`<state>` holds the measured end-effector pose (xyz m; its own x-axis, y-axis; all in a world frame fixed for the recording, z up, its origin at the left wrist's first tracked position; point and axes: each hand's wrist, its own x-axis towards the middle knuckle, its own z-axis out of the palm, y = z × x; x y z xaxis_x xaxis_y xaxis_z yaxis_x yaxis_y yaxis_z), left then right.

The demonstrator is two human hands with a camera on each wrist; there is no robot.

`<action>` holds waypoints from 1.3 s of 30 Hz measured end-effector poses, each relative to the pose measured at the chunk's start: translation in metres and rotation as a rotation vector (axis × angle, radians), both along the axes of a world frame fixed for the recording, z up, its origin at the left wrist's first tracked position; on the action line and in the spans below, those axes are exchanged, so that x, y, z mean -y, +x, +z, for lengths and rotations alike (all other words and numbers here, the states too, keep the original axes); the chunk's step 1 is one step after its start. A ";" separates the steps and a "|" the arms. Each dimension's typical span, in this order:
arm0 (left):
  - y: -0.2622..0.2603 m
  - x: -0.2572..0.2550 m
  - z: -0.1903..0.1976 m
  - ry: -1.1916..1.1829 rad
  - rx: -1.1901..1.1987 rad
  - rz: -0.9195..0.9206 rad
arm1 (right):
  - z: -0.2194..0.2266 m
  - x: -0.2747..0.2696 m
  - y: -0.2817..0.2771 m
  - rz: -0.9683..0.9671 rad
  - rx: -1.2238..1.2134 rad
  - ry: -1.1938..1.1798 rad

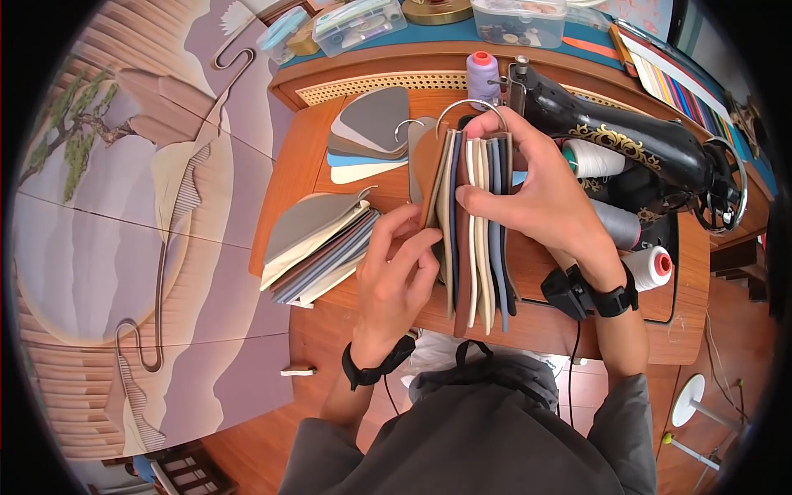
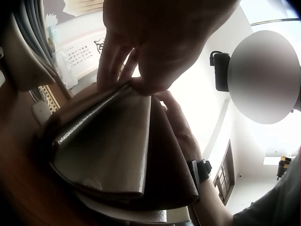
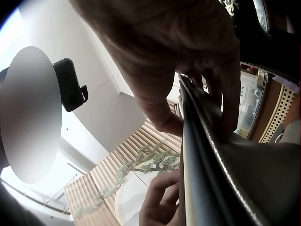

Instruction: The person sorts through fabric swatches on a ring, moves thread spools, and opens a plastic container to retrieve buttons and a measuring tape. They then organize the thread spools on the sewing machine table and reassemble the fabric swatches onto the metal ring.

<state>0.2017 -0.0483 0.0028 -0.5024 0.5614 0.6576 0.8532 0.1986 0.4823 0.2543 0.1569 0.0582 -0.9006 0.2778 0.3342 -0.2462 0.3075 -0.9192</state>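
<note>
A ringed bundle of leather-like swatches (image 1: 483,247) hangs upright over the front of the table, its layers brown, white, cream, blue and black. My right hand (image 1: 549,186) grips the bundle near its top, thumb on one side and fingers over the other, beside the metal ring (image 1: 469,102). My left hand (image 1: 392,276) pinches the left edge of the outer brown swatches. In the left wrist view a light swatch (image 2: 108,146) fans out below my left hand (image 2: 164,42). The right wrist view shows my right hand (image 3: 188,61) straddling the stacked layers (image 3: 197,155).
Two more swatch sets lie on the table's left, one fanned (image 1: 371,124), one stacked (image 1: 318,243). A black sewing machine (image 1: 619,124) and thread spools (image 1: 648,268) stand right. Plastic boxes (image 1: 359,29) line the back shelf. A decorated panel (image 1: 223,289) is at far left.
</note>
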 end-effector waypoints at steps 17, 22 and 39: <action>0.008 -0.004 0.001 0.007 0.115 0.080 | 0.001 0.002 0.001 0.008 -0.010 -0.006; 0.003 -0.004 0.000 -0.036 -0.119 0.088 | 0.003 0.000 0.002 -0.013 0.014 0.043; 0.025 -0.015 0.007 -0.014 0.095 0.107 | 0.009 -0.001 0.005 0.017 0.143 0.023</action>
<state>0.2267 -0.0331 0.0103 -0.6192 0.5100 0.5970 0.7776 0.2928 0.5564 0.2597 0.1577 0.0676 -0.9441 0.2554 0.2084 -0.1188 0.3261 -0.9378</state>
